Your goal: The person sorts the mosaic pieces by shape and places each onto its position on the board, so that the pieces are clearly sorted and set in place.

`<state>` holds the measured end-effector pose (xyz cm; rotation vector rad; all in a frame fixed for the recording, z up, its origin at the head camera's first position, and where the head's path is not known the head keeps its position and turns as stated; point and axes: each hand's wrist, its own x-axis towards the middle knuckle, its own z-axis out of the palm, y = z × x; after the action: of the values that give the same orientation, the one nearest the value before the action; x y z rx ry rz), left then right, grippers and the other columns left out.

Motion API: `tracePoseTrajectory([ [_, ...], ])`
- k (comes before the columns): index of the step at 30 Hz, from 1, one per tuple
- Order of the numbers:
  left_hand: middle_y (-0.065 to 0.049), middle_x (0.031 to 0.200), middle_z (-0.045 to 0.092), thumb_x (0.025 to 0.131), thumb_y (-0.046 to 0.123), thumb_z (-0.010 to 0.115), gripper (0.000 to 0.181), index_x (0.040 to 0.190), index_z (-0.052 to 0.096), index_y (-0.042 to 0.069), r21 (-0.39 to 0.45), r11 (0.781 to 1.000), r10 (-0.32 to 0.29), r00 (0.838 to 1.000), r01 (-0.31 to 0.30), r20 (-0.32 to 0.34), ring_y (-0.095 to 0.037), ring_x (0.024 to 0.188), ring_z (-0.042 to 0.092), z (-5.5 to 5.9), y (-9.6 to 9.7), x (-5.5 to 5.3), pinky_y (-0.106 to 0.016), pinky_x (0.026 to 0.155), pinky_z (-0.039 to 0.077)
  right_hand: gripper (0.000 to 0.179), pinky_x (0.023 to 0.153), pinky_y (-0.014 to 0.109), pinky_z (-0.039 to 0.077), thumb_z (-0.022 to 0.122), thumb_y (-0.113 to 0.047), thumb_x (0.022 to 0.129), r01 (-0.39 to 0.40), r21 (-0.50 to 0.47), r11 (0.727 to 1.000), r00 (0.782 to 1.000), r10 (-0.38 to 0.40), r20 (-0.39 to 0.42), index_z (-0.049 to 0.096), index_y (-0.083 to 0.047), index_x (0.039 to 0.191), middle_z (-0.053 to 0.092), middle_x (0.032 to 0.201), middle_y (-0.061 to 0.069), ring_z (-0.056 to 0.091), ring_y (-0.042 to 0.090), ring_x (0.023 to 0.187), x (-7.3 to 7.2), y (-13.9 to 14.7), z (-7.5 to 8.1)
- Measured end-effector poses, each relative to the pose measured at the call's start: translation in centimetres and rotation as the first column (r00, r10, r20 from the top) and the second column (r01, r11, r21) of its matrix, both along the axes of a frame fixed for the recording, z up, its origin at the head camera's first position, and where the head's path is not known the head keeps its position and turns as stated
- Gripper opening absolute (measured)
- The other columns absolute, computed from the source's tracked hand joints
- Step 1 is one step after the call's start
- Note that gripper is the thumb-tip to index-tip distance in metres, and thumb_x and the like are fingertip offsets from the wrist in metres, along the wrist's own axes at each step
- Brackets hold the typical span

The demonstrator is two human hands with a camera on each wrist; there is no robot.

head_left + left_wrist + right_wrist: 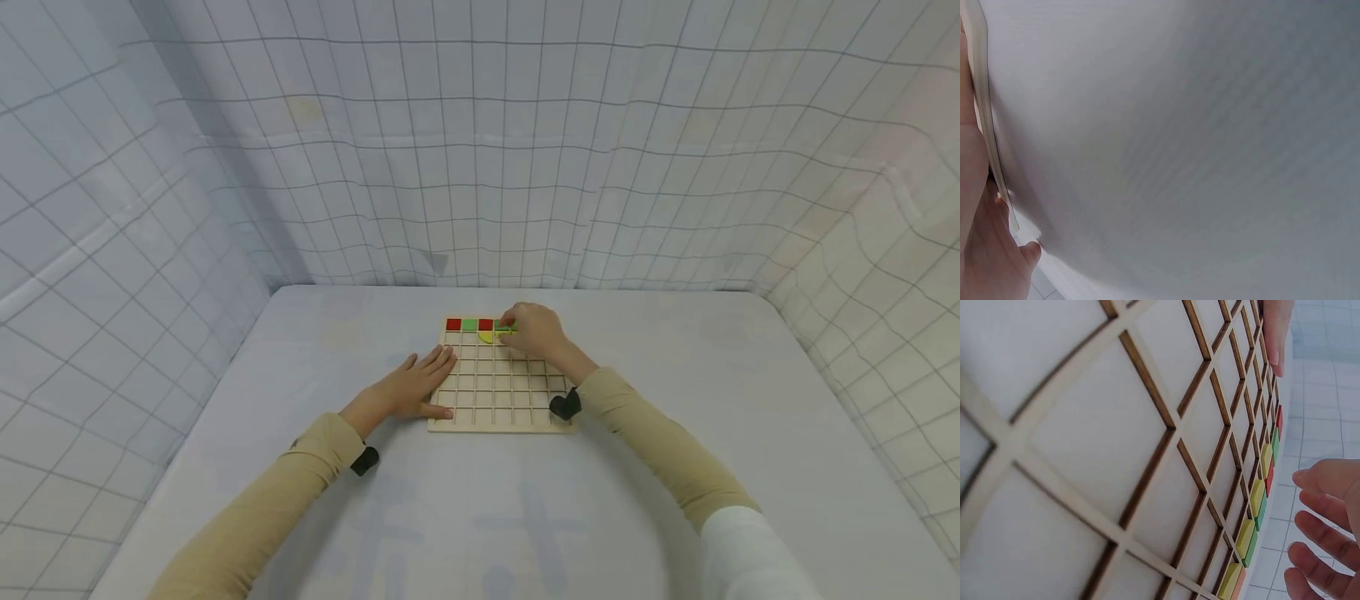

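Note:
A wooden grid board (483, 390) lies on the table, its square cells framed by thin strips. My left hand (420, 387) rests on the board's left side, fingers spread and mostly straight, thumb by the near corner. My right hand (534, 329) is over the board's far right part, near the coloured pieces. In the right wrist view its fingers (1322, 528) are loosely bent and apart, with nothing visible between them. Along the far edge run a red piece (453, 325), a green piece (469, 325) and another red piece (486, 324). Yellow pieces (1256, 499) line the row beside them.
A white table (660, 350) surrounds the board. Grid-patterned white curtains (480, 167) hang behind and at both sides. Black wrist devices (566, 405) are worn on both forearms. The left wrist view shows mostly pale surface and the board's edge.

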<state>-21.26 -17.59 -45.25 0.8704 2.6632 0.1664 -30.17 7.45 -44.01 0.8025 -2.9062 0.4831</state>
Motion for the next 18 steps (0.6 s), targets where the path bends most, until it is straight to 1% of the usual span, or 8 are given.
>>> tracePoseTrajectory([
  [5, -0.019, 0.162, 0.002, 0.091, 0.055, 0.057, 0.096, 0.154, 0.009, -0.001, 0.01, 1.0, 0.001, 1.0, -0.001, -0.002, -0.036, 0.15, 0.002, 0.1, 0.0, 0.0, -0.063, 0.115, 0.011, 0.021, 0.063, 0.03, 0.054, 0.072, -0.028, 0.084, 0.006, -0.008, 1.0, 1.0, -0.006, -0.005, 0.076, -0.014, 0.099, 0.072, 0.097, 0.002, 0.067, 0.018, 0.085, 0.4, 0.9, 0.5],
  [11, -0.019, 0.162, 0.001, 0.091, 0.055, 0.057, 0.096, 0.154, 0.009, 0.0, 0.0, 1.0, 0.001, 1.0, -0.001, -0.003, -0.036, 0.15, 0.001, 0.0, 0.1, 0.0, -0.063, 0.116, 0.011, 0.022, 0.061, 0.029, 0.054, 0.073, -0.028, 0.083, 0.02, -0.018, 1.0, 1.0, -0.02, -0.009, 0.076, -0.013, 0.099, 0.072, 0.097, 0.003, 0.067, 0.019, 0.084, 0.7, 2.2, 0.8],
  [14, -0.019, 0.162, 0.001, 0.091, 0.055, 0.056, 0.097, 0.154, 0.008, -0.001, 0.001, 1.0, 0.001, 1.0, -0.001, -0.001, -0.036, 0.15, 0.001, 0.0, 0.0, -0.1, -0.063, 0.116, 0.01, 0.022, 0.056, 0.026, 0.05, 0.073, -0.027, 0.084, 0.039, -0.033, 0.999, 0.999, -0.039, -0.012, 0.076, -0.013, 0.101, 0.072, 0.097, 0.003, 0.064, 0.017, 0.077, 0.5, 2.9, 1.0],
  [18, -0.019, 0.161, 0.001, 0.091, 0.055, 0.056, 0.097, 0.154, 0.008, 0.0, 0.004, 1.0, -0.002, 1.0, 0.002, 0.0, -0.036, 0.149, 0.001, 0.1, 0.0, -0.1, -0.063, 0.116, 0.01, 0.022, 0.057, 0.027, 0.048, 0.071, -0.025, 0.084, 0.07, -0.064, 0.995, 0.997, -0.071, -0.014, 0.076, -0.011, 0.1, 0.073, 0.096, 0.005, 0.062, 0.018, 0.075, 0.6, 4.0, 1.5],
])
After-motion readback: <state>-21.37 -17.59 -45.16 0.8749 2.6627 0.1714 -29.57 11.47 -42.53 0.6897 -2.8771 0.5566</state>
